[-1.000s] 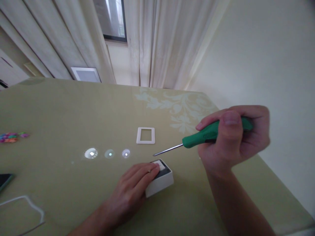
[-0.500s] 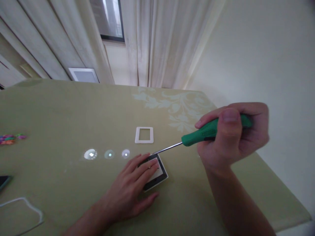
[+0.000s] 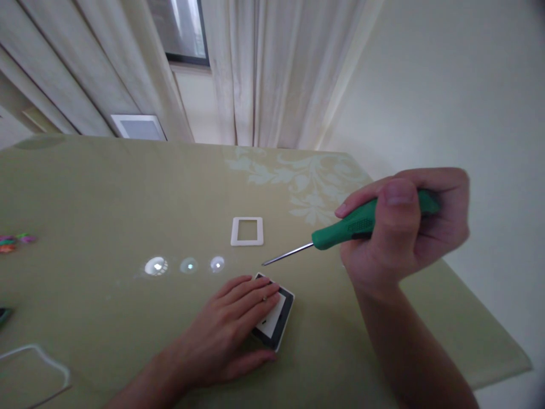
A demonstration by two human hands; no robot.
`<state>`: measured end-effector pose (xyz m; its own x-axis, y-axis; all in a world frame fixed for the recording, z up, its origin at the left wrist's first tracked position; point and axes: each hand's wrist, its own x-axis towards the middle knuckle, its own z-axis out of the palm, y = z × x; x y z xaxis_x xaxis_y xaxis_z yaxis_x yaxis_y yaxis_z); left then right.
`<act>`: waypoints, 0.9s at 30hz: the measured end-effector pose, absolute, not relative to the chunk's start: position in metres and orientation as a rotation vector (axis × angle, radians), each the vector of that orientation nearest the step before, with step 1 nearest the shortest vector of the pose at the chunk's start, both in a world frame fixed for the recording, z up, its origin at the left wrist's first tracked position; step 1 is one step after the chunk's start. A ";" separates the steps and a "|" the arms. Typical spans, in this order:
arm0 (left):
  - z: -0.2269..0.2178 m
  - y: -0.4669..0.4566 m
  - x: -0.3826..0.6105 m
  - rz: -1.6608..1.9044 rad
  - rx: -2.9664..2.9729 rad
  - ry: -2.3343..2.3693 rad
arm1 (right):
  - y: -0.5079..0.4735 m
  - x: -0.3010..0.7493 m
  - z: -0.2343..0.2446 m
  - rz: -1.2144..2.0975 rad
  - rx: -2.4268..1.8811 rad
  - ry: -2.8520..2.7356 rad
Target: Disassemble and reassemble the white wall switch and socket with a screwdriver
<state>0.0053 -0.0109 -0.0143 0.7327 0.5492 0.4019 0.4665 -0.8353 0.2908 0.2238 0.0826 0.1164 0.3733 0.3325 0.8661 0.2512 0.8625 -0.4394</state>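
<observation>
My right hand [image 3: 404,227] is closed around the green handle of a screwdriver [image 3: 340,233]. The metal shaft points left and down, its tip just off the upper edge of a square wall socket [image 3: 279,321]. The socket has a white centre with small dark slots, a dark surround and a thin white rim. My left hand [image 3: 238,324] lies across it, fingers over the upper left part and thumb against the near edge, gripping it on the table; those fingers hide part of it. Beyond the socket lies a separate white square frame [image 3: 234,232], untouched by either hand.
The pale green table [image 3: 128,193] has a leaf pattern at its far right. Small colourful items [image 3: 15,241], a dark object [image 3: 4,315] and a white cable [image 3: 51,360] lie at the left. Curtains [image 3: 281,74] hang behind, and a wall [image 3: 468,102] stands at the right.
My left hand has turned the socket clockwise and shifted it slightly toward me. The screwdriver tip, earlier at the socket's upper edge, is now apart from it.
</observation>
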 end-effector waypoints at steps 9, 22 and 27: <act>-0.010 -0.008 -0.003 1.022 2.720 0.991 | 0.077 0.223 0.119 0.054 -0.616 -1.211; -0.018 0.000 -0.011 0.905 2.684 1.177 | 0.089 0.226 0.113 0.035 -0.533 -1.210; -0.017 0.001 -0.011 0.926 2.717 1.345 | 0.086 0.224 0.116 0.056 -0.536 -1.199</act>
<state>-0.0113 0.0005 -0.0170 0.4693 0.7189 0.5127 0.7354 -0.6396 0.2238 0.2243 0.0856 0.1159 0.3772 0.3189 0.8695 0.2362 0.8747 -0.4232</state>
